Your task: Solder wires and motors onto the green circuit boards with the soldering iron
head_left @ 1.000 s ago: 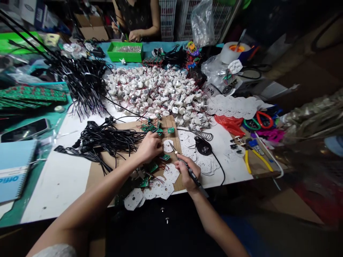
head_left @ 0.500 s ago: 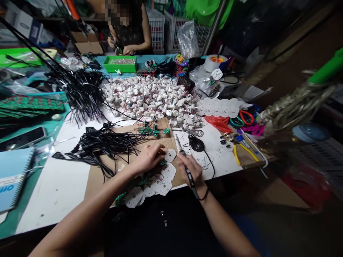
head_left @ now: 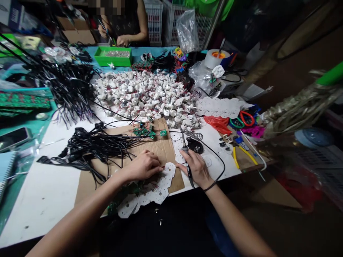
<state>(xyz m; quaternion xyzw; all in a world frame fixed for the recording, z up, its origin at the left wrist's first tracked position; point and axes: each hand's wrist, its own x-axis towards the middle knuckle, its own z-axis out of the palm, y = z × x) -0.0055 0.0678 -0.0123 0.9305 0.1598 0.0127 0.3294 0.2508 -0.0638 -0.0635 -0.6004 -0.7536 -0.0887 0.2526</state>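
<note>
My right hand [head_left: 197, 166] grips a soldering iron [head_left: 189, 172] like a pen, its tip pointing away from me beside a black round item with a cord [head_left: 194, 145]. Close to the table's front edge, my left hand [head_left: 147, 165] lies low with its fingers curled together over a row of overlapping white perforated discs [head_left: 161, 193]. Whatever is under those fingers is hidden. Small green circuit boards [head_left: 144, 131] with red wires lie on the cardboard [head_left: 160, 151], joined by a bundle of black cables [head_left: 93, 142].
A large heap of white parts with wires [head_left: 150, 94] fills the table's middle. Yellow-handled pliers [head_left: 245, 154] and a metal spring coil [head_left: 195, 135] lie to the right. Behind a green tray [head_left: 113, 57], another person [head_left: 125, 26] works. Two screws [head_left: 160, 222] show below the table edge.
My left hand has moved lower and nearer me; the single white disc by its fingertips now lines up with the row. My right hand has shifted right with the soldering iron. The view has moved slightly.
</note>
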